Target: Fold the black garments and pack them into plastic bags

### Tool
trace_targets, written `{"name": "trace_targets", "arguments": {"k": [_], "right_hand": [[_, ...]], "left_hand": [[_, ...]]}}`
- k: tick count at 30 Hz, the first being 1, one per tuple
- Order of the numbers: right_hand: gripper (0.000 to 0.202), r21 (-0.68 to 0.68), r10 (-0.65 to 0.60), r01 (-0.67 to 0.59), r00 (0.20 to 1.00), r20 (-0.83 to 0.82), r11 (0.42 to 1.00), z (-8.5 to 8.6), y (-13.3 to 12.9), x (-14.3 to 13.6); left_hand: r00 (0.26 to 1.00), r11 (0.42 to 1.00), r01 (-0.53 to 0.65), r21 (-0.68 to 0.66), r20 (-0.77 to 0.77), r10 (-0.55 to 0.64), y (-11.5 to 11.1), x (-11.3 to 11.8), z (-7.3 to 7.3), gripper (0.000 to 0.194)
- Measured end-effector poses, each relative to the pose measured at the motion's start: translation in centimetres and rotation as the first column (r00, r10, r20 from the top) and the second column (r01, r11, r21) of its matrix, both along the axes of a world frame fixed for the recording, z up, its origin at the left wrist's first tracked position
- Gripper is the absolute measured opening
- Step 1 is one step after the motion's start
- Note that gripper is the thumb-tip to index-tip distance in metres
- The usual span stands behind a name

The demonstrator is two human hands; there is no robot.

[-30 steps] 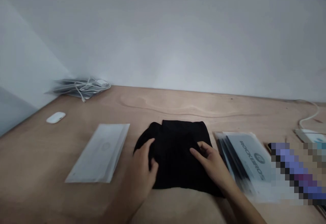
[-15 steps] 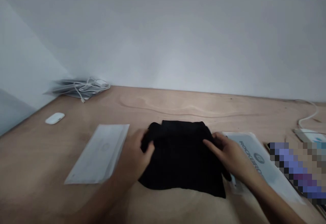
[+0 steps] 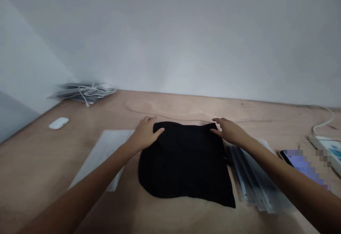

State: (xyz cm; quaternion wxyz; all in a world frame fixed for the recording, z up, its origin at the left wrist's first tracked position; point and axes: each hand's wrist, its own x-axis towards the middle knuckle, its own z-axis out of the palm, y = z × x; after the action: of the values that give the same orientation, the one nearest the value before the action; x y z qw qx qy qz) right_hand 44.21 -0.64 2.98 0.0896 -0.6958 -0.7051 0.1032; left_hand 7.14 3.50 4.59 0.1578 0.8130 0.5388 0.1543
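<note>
A piece of black cloth (image 3: 183, 159) lies spread on the wooden tabletop in front of me, its left side rounded and its lower right corner pointed. At its upper left corner is my left hand (image 3: 145, 132), thumb stretched over the fabric and fingers past the far edge. My right hand (image 3: 229, 131) is at the upper right corner, with thumb and fingers apart around it. Both hands look open, touching the cloth. A white translucent pouch (image 3: 93, 159) lies left of the cloth, partly under my left forearm. Several translucent plastic bags (image 3: 250, 177) fan out at the right, partly behind my right arm.
A white earbud case (image 3: 59, 123) rests at the left. In the back left corner, a white cable (image 3: 90, 91) lies on grey bags (image 3: 71, 92). A phone (image 3: 298, 163) with a pixelated screen and a white box-like item (image 3: 326, 148) with a cable are at the right.
The cloth's folded upper part now lies spread out, its left side reaching further left. Both hands moved up to its top corners and their fingers opened. The bags at the right now appear fanned.
</note>
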Motion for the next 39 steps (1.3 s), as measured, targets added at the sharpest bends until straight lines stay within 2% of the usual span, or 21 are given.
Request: {"name": "trace_targets", "arguments": {"k": [2,4,6,8,11,13,14,16,17,18,20,22,25,27,29,32,35,37,39], "right_hand": [[0.026,-0.005,0.037,-0.037,0.999,0.009,0.999,-0.1,0.9,-0.2],[0.016,0.002,0.072,-0.072,0.997,-0.005,0.997,0.0,1.3,-0.3],[0.015,0.020,0.117,-0.116,0.992,-0.046,0.993,0.6,1.2,-0.3],[0.017,0.040,0.166,-0.163,0.981,-0.097,0.986,1.6,0.3,0.0],[0.021,-0.008,0.252,-0.262,0.936,-0.247,0.965,4.2,-2.5,0.8],[0.024,-0.150,0.285,-0.373,0.866,-0.411,0.916,6.2,-4.9,1.4],[0.023,-0.240,0.281,-0.425,0.840,-0.465,0.873,7.2,-6.2,1.5],[0.021,-0.405,0.247,-0.492,0.816,-0.522,0.771,8.6,-8.4,1.4],[0.023,-0.461,0.226,-0.498,0.820,-0.526,0.735,9.0,-9.3,1.1],[0.027,-0.491,0.209,-0.487,0.831,-0.516,0.722,9.1,-10.0,0.7],[0.032,-0.485,0.204,-0.434,0.867,-0.456,0.760,8.4,-11.0,-0.6],[0.038,-0.425,0.241,-0.391,0.899,-0.364,0.817,6.8,-11.7,-2.2],[0.057,-0.379,0.347,-0.410,0.911,-0.224,0.830,3.7,-12.7,-4.4],[0.069,-0.367,0.392,-0.413,0.910,-0.133,0.834,1.8,-13.4,-5.4],[0.075,-0.342,0.397,-0.396,0.915,-0.072,0.852,0.4,-14.1,-6.0],[0.074,-0.289,0.402,-0.401,0.914,-0.058,0.869,-0.7,-14.8,-6.2],[0.057,-0.198,0.414,-0.422,0.906,-0.083,0.885,-0.5,-15.1,-5.4],[0.041,-0.057,0.328,-0.333,0.941,-0.087,0.941,0.2,-14.7,-3.8],[0.037,0.115,0.139,-0.130,0.988,-0.069,0.985,1.2,-14.1,-1.0]], "left_hand": [[1.000,0.999,0.028,-0.025,-0.003,-0.029,1.6,0.9,-0.7,0.042],[0.998,0.997,0.061,-0.045,0.003,-0.061,2.8,1.5,-1.1,0.024],[0.995,0.994,0.098,-0.047,0.024,-0.097,3.3,1.6,-0.8,0.011],[0.988,0.989,0.147,-0.027,0.057,-0.145,2.7,1.1,0.3,0.007],[0.950,0.960,0.279,-0.024,0.152,-0.272,0.1,-0.7,3.1,0.008],[0.895,0.903,0.410,-0.130,0.246,-0.371,-2.5,-2.4,5.4,0.007],[0.886,0.865,0.451,-0.219,0.224,-0.406,-3.9,-3.1,6.5,0.007],[0.884,0.787,0.465,-0.407,0.169,-0.435,-6.4,-4.1,8.0,0.008],[0.894,0.772,0.438,-0.461,0.132,-0.428,-7.5,-4.3,8.3,0.010],[0.903,0.781,0.413,-0.469,0.103,-0.416,-8.4,-4.2,8.3,0.014],[0.911,0.843,0.402,-0.356,0.069,-0.406,-9.9,-3.3,7.3,0.018],[0.882,0.868,0.469,-0.162,0.044,-0.469,-10.8,-2.0,5.0,0.026],[0.787,0.789,0.614,-0.012,-0.064,-0.614,-11.7,-0.8,0.7,0.071],[0.762,0.764,0.644,0.039,-0.122,-0.636,-12.0,-0.8,-1.7,0.072],[0.762,0.758,0.646,0.089,-0.144,-0.632,-12.2,-1.3,-3.2,0.057],[0.741,0.734,0.669,0.114,-0.172,-0.649,-12.4,-2.2,-3.4,0.053],[0.727,0.723,0.683,0.100,-0.184,-0.662,-12.7,-2.7,-2.2,0.057],[0.732,0.729,0.679,0.089,-0.169,-0.660,-12.9,-2.7,-1.4,0.058],[0.742,0.740,0.668,0.078,-0.150,-0.654,-13.1,-2.5,-1.1,0.061]]}}
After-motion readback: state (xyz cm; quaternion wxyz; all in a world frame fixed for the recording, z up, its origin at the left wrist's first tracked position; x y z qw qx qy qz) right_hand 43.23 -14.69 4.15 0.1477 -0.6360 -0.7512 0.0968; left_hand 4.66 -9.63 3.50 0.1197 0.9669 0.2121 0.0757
